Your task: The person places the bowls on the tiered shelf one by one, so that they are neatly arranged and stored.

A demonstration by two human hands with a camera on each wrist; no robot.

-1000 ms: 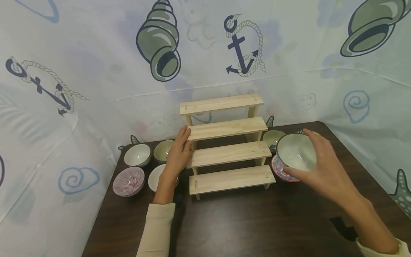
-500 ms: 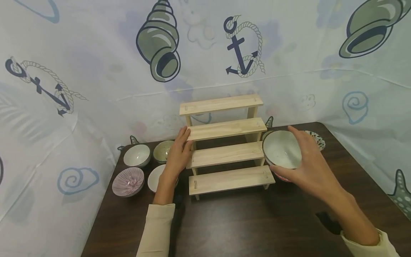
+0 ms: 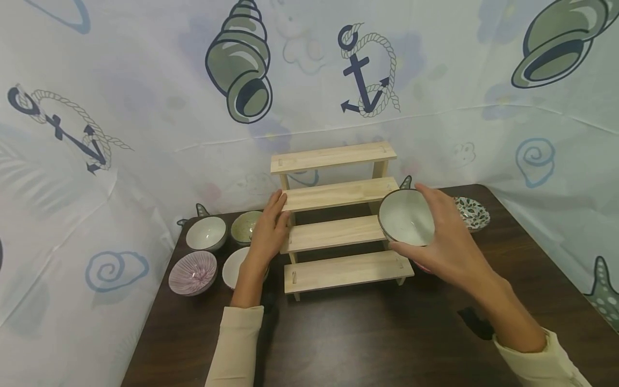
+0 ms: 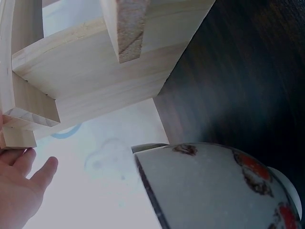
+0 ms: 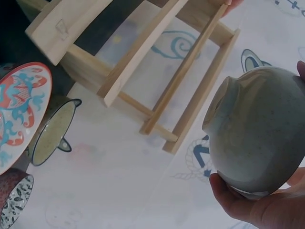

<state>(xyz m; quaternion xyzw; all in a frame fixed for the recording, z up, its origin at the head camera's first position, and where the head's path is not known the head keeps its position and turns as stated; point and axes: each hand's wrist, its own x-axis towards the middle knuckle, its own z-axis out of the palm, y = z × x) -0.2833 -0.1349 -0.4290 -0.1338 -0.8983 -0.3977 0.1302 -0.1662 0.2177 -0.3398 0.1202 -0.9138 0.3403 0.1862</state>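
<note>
My right hand (image 3: 447, 236) holds a pale grey-white bowl (image 3: 407, 217) with a dark rim, thumb and fingers spread on opposite sides. The bowl is tilted, its inside toward the head camera, in front of the right ends of the middle shelves. In the right wrist view its plain outside and foot ring (image 5: 219, 105) show. A four-step wooden display rack (image 3: 338, 196) stands on the table. My left hand (image 3: 263, 231) rests against the left end of its second shelf from the top. In the left wrist view, that hand's fingertips touch the board's end, thumb apart.
On the left stand a white bowl (image 3: 207, 233), a greenish bowl (image 3: 245, 226), a purple-streaked bowl (image 3: 193, 273) and another white bowl (image 3: 234, 267). To the right are a leaf-patterned bowl (image 3: 471, 213), a red-and-blue bowl (image 5: 24, 105) and a yellowish bowl (image 5: 55, 131). Printed cloth hangs behind.
My right hand has carried the pale bowl leftward and slightly up, from over the right-hand bowls to the rack's right end. The left hand and the rack have stayed put.
</note>
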